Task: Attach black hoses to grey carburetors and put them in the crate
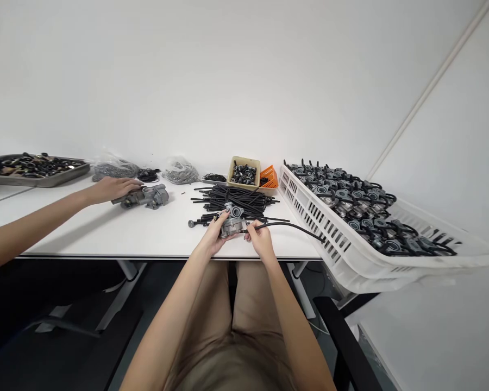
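- The left hand (211, 239) is closed firmly round the carburettor (232, 224), its fingers wrapped over the grey metal body, and holds it just above the near edge of the worktop (106, 233), in front of the person
- The right hand (261, 241) is almost shut, pinching a black hose (281, 224) close to the carburettor; the fingers hide the joint, so it is hard to tell whether the hose is fully seated
- The hose's long axis runs right from the carburettor, roughly along the worktop edge, and its far end curves down to the wall of the white crate (305, 209); the right hand is nearer the hose, the left nearer the body
- The crate holds many carburettors with black hoses attached
- Just behind the hands lies a pile of black hoses (236, 202), with a tan tray (244, 161) of small parts beyond
- Well left, a co-worker's hand (114, 189) rests on a second carburettor (146, 196)
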Available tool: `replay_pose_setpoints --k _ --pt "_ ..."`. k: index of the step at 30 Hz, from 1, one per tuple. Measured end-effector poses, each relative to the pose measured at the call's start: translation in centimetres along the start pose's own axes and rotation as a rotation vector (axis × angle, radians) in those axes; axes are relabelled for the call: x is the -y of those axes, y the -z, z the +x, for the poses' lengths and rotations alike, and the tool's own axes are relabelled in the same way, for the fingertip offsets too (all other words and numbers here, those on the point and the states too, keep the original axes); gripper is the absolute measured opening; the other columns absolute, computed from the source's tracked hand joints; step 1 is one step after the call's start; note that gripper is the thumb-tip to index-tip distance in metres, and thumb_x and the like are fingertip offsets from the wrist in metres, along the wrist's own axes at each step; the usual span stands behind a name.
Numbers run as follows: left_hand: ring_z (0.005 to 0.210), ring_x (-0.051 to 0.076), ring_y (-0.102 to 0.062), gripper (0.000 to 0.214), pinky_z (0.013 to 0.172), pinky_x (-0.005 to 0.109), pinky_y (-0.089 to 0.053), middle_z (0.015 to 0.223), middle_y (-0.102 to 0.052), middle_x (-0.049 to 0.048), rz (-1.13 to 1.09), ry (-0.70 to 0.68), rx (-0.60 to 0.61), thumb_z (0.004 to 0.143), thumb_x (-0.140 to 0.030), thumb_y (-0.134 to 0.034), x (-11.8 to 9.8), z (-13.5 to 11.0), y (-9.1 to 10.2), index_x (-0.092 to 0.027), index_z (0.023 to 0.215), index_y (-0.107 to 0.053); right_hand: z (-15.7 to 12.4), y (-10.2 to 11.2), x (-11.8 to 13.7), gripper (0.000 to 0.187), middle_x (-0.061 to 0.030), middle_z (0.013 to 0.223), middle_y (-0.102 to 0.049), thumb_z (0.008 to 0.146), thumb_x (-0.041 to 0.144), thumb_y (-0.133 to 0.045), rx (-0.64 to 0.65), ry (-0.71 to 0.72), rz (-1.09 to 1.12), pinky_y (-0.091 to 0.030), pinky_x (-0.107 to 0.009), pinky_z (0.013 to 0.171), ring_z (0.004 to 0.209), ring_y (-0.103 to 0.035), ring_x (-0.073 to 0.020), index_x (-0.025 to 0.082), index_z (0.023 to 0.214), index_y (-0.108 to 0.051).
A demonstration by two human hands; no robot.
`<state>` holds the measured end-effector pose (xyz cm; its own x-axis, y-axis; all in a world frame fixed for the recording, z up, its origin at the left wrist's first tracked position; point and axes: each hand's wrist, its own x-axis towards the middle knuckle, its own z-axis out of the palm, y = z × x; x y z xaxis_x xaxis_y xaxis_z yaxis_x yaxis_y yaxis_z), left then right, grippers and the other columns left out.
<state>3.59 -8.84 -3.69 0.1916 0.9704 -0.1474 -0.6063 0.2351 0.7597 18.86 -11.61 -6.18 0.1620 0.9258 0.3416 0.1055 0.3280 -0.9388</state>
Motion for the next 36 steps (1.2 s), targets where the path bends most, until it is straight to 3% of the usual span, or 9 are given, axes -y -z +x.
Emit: replay_pose_setpoints --k 4,7,11,15,18,24,36 --pt "0.076 0.019 -0.068 0.025 0.066 0.035 -0.061 0.087 -0.07 0.0038 0.005 -0.015 0.014 0.078 -0.027 -0.074 0.2 0.3 0.1 -0.02 0.1 -0.063 0.1 0.1 0.1 0.029 0.0033 0.05 -0.054 0.081 0.036 -0.056 0.014 -0.007 0.119 -0.041 -0.026 0.054 0.049 -0.049 -0.0118 0.023 0.057 -0.047" --pt "0.074 0.018 -0.069 0.034 0.063 0.034 -0.062 0.091 -0.07 0.0037 0.033 -0.032 0.025 0.075 -0.029 -0.077 0.3 0.3 0.1 -0.021 0.104 -0.062 0.2 0.1 -0.1 0.032 0.0019 0.055 -0.052 0.082 0.034 -0.055 0.067 0.041 0.015 -0.042 -0.026 0.059 0.056 -0.051 -0.0133 0.022 0.053 -0.049" --pt "0.074 0.018 -0.07 0.032 0.061 0.035 -0.062 0.09 -0.07 0.0037 0.043 -0.041 0.027 0.076 -0.029 -0.075 0.3 0.2 0.1 -0.021 0.103 -0.061 0.3 0.2 -0.3 0.036 -0.0037 0.083 -0.06 0.082 0.035 -0.055 0.05 0.124 -0.097 -0.044 -0.027 0.069 0.074 -0.054 -0.015 0.021 0.05 -0.052" --pt "0.075 0.018 -0.07 0.033 0.062 0.034 -0.062 0.09 -0.071 0.0039 0.041 -0.053 0.055 0.074 -0.029 -0.077 0.3 0.1 0.1 -0.02 0.102 -0.062 0.3 0.3 -0.1 0.033 -0.0064 0.112 -0.062 0.081 0.034 -0.056 0.02 0.094 -0.087 -0.045 -0.031 0.087 0.096 -0.057 -0.0186 0.021 0.052 -0.057" --pt "0.076 0.019 -0.071 0.036 0.063 0.035 -0.062 0.092 -0.072 0.0047 0.056 -0.061 0.077 0.072 -0.032 -0.078 0.4 0.1 0.2 -0.02 0.102 -0.062 0.2 0.3 0.3 0.03 -0.0052 0.129 -0.06 0.079 0.029 -0.056 0.071 0.087 -0.051 -0.042 -0.035 0.097 0.112 -0.056 -0.0218 0.021 0.05 -0.057" --pt "0.075 0.021 -0.071 0.042 0.06 0.036 -0.061 0.094 -0.073 0.0063 0.095 -0.064 0.096 0.072 -0.034 -0.079 0.6 0.3 0.4 -0.021 0.108 -0.062 0.1 0.3 0.6 0.034 -0.0044 0.11 -0.073 0.076 0.022 -0.051 0.153 0.021 0.07 -0.042 -0.037 0.1 0.117 -0.059 -0.0237 0.023 0.042 -0.048" --pt "0.074 0.021 -0.071 0.049 0.06 0.034 -0.061 0.096 -0.073 0.007 0.111 -0.08 0.094 0.071 -0.035 -0.08 0.5 0.1 0.3 -0.022 0.114 -0.061 -0.1 0.5 0.8 0.028 -0.0013 0.118 -0.07 0.071 0.018 -0.049 0.212 0.059 0.075 -0.042 -0.036 0.099 0.12 -0.059 -0.0228 0.023 0.044 -0.049"
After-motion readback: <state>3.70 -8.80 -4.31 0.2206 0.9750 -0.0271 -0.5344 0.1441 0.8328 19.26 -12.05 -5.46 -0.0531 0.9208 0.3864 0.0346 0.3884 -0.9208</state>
